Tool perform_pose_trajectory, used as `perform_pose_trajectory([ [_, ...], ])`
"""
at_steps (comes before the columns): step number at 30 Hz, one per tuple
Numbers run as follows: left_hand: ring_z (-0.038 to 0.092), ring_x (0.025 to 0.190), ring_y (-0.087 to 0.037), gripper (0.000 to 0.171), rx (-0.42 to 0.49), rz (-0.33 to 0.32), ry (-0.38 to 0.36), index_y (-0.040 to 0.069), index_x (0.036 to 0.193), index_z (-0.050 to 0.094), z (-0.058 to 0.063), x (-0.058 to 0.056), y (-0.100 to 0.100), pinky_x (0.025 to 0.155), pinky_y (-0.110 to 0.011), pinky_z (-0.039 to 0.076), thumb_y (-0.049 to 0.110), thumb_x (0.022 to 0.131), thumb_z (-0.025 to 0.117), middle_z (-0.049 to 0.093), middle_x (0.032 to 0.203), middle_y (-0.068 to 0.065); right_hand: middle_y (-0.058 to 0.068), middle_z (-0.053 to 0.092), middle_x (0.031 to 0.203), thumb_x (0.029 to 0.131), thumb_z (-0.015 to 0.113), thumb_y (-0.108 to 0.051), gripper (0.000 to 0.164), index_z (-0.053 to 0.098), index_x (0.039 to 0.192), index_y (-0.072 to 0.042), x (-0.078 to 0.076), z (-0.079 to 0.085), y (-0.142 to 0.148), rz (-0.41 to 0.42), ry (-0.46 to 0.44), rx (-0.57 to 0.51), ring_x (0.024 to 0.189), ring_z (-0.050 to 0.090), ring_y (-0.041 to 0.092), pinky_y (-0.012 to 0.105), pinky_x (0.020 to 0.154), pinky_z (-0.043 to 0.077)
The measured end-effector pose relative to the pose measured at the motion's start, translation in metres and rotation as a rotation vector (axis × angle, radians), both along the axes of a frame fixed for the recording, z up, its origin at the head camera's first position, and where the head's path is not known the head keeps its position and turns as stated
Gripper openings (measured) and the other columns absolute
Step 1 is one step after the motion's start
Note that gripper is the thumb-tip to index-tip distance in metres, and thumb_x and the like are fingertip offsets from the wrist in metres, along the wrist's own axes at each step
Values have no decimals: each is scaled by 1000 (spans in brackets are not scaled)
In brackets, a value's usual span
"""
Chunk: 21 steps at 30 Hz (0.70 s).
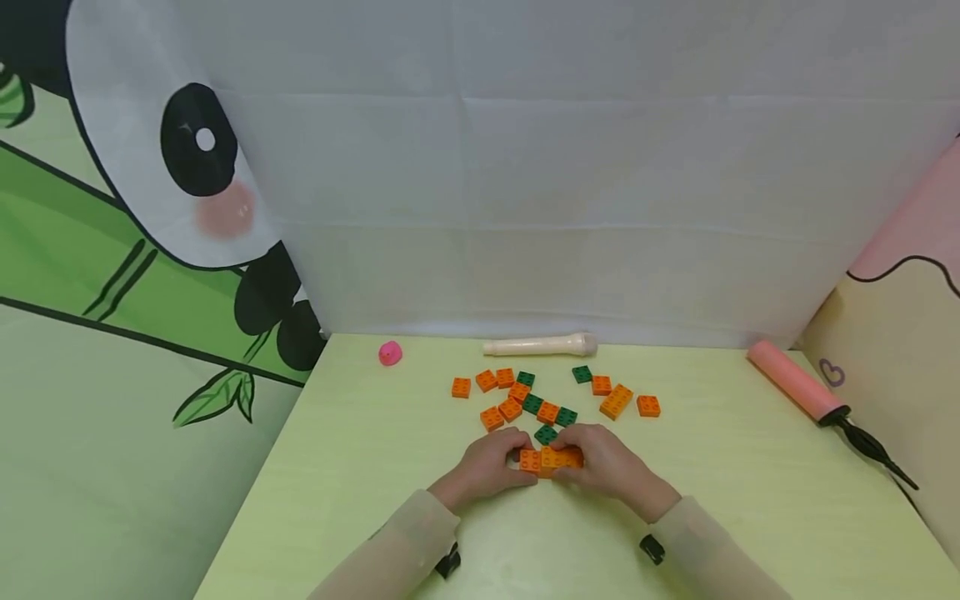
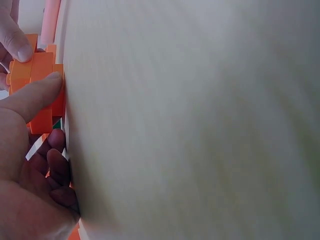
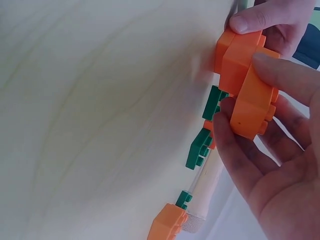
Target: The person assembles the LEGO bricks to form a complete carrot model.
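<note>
Both hands meet over the table's near part around several stacked orange building bricks. My left hand pinches the left end of the stack, its thumb lying across the side of a brick in the left wrist view. From the right, my right hand grips a long orange brick on top, between thumb and fingers. This brick touches the bricks below it; whether it is fully pressed on, I cannot tell. Just beyond the hands lies a green brick.
Loose orange bricks and green bricks are scattered behind the hands. A pale microphone-shaped object lies along the back wall, with a small pink object to its left. A pink cylinder with a black handle lies at the right.
</note>
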<state>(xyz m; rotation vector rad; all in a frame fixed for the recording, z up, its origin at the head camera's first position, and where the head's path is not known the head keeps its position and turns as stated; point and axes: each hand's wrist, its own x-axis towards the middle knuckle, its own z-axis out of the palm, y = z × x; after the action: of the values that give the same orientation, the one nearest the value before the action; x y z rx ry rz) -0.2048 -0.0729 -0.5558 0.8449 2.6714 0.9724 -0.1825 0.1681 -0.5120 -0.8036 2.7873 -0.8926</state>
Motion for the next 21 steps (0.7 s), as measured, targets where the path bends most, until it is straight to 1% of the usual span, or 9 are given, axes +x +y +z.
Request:
perform_pose_trajectory([
  [4,50,81,-8,27,-2,-4,-2,27,97,64,-1,-1,-1,73,-26,43,35,86,88,56,88,12,-6,72,102,86,89,-18,27,77,109,-11,-2,-1,0,2,5,1,89,61,11,40,87,56],
  [10,52,86,-8,27,4,-28,-22,27,103,65,-1,-2,-4,78,-26,45,35,87,86,57,92,13,-6,73,103,85,89,-19,29,77,111,-10,-3,-2,0,2,7,-6,90,63,12,41,87,56],
  [14,52,88,-9,28,47,-44,-75,25,110,67,1,-1,-8,81,-26,46,31,89,85,58,96,12,-5,73,105,86,89,-20,30,77,112,-10,-3,-3,1,5,7,-11,91,63,12,40,88,56],
  [18,52,85,-11,30,111,-51,-147,22,116,66,3,0,-12,76,-26,46,26,92,83,59,98,5,-6,73,105,86,89,-21,31,78,112,-11,-2,-5,1,1,14,-19,92,64,11,39,88,56],
  [21,51,82,-10,30,142,-49,-174,22,116,63,2,0,-16,73,-25,45,26,93,82,60,97,2,-5,74,106,86,89,-22,31,78,112,-11,-1,-5,1,3,20,-29,92,64,12,40,88,56],
])
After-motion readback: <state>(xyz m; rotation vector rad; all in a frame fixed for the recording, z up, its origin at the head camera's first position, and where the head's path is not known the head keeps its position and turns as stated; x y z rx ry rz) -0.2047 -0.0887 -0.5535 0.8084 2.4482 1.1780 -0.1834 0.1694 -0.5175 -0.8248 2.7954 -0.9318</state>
